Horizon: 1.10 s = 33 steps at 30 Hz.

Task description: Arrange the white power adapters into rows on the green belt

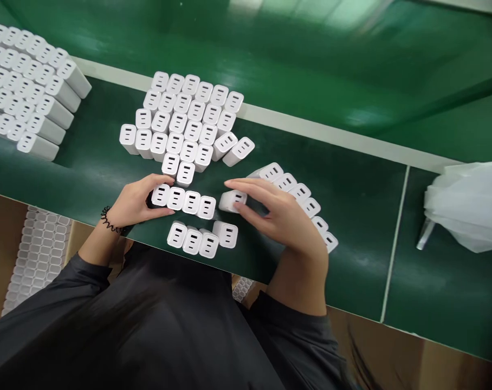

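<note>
White chargers with slotted port faces stand on the green table. My left hand [133,202] curls around the left end of a short row of chargers [191,202], thumb and fingers on either side of the end one. Just right of that row, my right hand [289,216] grips a single charger [228,201] between thumb and fingers, tilted and apart from the row. Nearer me stands another short row of chargers [192,240], its right one set slightly back. Beyond my left hand is a larger block of chargers [179,122], with two leaning at its right side.
A slanted line of chargers [300,193] lies behind my right hand, partly hidden by it. Many more chargers [24,86] are packed at the far left. White plastic bags [469,206] lie at the right. Trays of white pieces [38,254] show below the table edge.
</note>
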Tool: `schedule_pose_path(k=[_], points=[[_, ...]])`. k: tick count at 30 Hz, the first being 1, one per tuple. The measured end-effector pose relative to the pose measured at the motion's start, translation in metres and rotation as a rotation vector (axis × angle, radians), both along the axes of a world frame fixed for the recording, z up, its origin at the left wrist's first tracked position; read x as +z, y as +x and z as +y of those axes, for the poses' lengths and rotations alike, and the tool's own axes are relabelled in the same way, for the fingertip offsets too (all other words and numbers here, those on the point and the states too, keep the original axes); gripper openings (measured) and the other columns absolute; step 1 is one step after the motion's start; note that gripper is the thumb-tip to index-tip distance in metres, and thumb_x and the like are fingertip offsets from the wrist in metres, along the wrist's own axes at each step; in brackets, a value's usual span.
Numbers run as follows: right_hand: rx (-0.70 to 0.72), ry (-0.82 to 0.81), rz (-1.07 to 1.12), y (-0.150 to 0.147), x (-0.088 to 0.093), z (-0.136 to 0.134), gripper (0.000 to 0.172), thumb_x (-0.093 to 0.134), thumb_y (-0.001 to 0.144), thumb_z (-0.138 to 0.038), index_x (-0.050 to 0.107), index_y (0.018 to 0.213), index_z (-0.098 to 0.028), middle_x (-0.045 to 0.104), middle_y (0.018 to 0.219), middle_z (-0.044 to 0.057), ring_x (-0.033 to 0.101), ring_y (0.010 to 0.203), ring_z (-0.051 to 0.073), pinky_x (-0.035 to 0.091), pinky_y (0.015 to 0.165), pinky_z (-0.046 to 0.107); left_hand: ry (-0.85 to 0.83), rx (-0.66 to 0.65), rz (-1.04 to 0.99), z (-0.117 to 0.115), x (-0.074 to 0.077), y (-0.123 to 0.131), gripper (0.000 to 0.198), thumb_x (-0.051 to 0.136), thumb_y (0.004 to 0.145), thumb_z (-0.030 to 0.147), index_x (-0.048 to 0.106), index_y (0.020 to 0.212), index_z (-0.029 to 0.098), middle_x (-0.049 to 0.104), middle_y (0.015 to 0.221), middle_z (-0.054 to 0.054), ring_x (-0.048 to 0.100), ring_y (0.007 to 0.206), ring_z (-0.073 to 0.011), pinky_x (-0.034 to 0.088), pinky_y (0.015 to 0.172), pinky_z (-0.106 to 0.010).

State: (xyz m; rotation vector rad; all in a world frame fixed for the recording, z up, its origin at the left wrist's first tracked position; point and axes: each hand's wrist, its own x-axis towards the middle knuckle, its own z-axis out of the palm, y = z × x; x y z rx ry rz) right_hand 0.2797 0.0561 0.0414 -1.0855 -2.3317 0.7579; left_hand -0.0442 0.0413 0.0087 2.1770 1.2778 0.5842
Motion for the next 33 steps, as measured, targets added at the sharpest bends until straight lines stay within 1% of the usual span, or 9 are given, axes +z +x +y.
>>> schedule_pose_path(k=[2,4,9,12,14,19,24,29,33], points=[[-0.110,0.134,0.003,0.0015,0.0003,-0.0003,0.037,0.050,0.097,-0.018,0.063,0.130,-0.030,0.071,0.122,0.007,0.067,0.109,0.027,0.056,0.094,0.048,0.002,-0.001,-0.003,-0.0001,0.0002,0.0002,0.055,0.073,0.084,0.051,0.055,0.127,0.022,0.068,0.124,-0.008,0.069,0.103,-0.0206,0.057,0.082,-0.029],[-0.167,0.213,-0.019,0.0012,-0.0004,-0.0005,0.036,0.051,0.096,-0.017,0.064,0.126,-0.032,0.073,0.117,0.006,0.068,0.104,0.027,0.055,0.092,0.049,-0.008,0.001,0.001,-0.0001,0.0006,0.0003,0.055,0.072,0.085,0.052,0.055,0.128,0.022,0.068,0.125,-0.008,0.070,0.102,-0.0208,0.057,0.083,-0.030],[-0.089,0.224,-0.116,0.0003,-0.0014,-0.0003,0.027,0.052,0.097,-0.018,0.067,0.116,-0.029,0.076,0.108,0.005,0.069,0.094,0.025,0.051,0.083,0.044,-0.009,-0.009,0.001,0.0002,0.0003,-0.0006,0.055,0.072,0.085,0.052,0.055,0.127,0.022,0.068,0.125,-0.008,0.069,0.104,-0.0212,0.057,0.085,-0.030],[-0.170,0.289,-0.141,0.0019,-0.0006,-0.0006,0.029,0.048,0.097,-0.014,0.067,0.113,-0.029,0.076,0.106,0.005,0.067,0.096,0.026,0.048,0.081,0.043,0.003,-0.019,0.000,0.0001,-0.0013,-0.0011,0.055,0.072,0.085,0.052,0.055,0.128,0.022,0.068,0.126,-0.009,0.069,0.105,-0.0214,0.058,0.086,-0.031],[-0.184,0.318,-0.132,0.0019,0.0003,-0.0012,0.027,0.050,0.096,-0.015,0.067,0.112,-0.029,0.076,0.105,0.005,0.067,0.096,0.026,0.047,0.080,0.043,0.014,-0.021,-0.005,0.0000,-0.0020,-0.0012,0.055,0.072,0.086,0.051,0.055,0.128,0.022,0.068,0.126,-0.009,0.069,0.105,-0.0210,0.057,0.086,-0.030],[-0.045,0.281,-0.160,0.0001,0.0011,-0.0016,0.021,0.057,0.095,-0.021,0.067,0.113,-0.028,0.077,0.106,0.004,0.069,0.095,0.026,0.049,0.082,0.044,0.023,-0.032,-0.015,0.0002,-0.0015,-0.0019,0.055,0.073,0.085,0.050,0.055,0.128,0.021,0.068,0.125,-0.009,0.069,0.104,-0.0205,0.058,0.084,-0.029],[-0.141,0.335,-0.194,0.0024,-0.0030,-0.0011,0.028,0.053,0.095,-0.018,0.066,0.118,-0.029,0.076,0.107,0.005,0.067,0.099,0.028,0.049,0.081,0.045,-0.020,-0.021,-0.025,0.0005,0.0008,-0.0021,0.057,0.074,0.083,0.052,0.055,0.128,0.022,0.068,0.125,-0.009,0.070,0.101,-0.0206,0.057,0.082,-0.029],[-0.168,0.337,-0.172,0.0018,-0.0048,-0.0019,0.031,0.052,0.095,-0.020,0.066,0.121,-0.030,0.075,0.108,0.006,0.067,0.099,0.028,0.050,0.083,0.046,-0.057,-0.005,-0.029,0.0007,0.0034,-0.0018,0.054,0.073,0.084,0.052,0.055,0.126,0.022,0.068,0.123,-0.009,0.069,0.098,-0.0203,0.056,0.077,-0.029],[-0.165,0.316,-0.174,0.0005,-0.0051,-0.0012,0.030,0.052,0.096,-0.021,0.067,0.120,-0.029,0.075,0.105,0.006,0.068,0.097,0.028,0.051,0.082,0.045,-0.069,0.002,-0.031,0.0012,0.0041,-0.0033,0.051,0.072,0.084,0.052,0.058,0.122,0.021,0.069,0.118,-0.009,0.066,0.080,-0.0159,0.051,0.063,-0.026]])
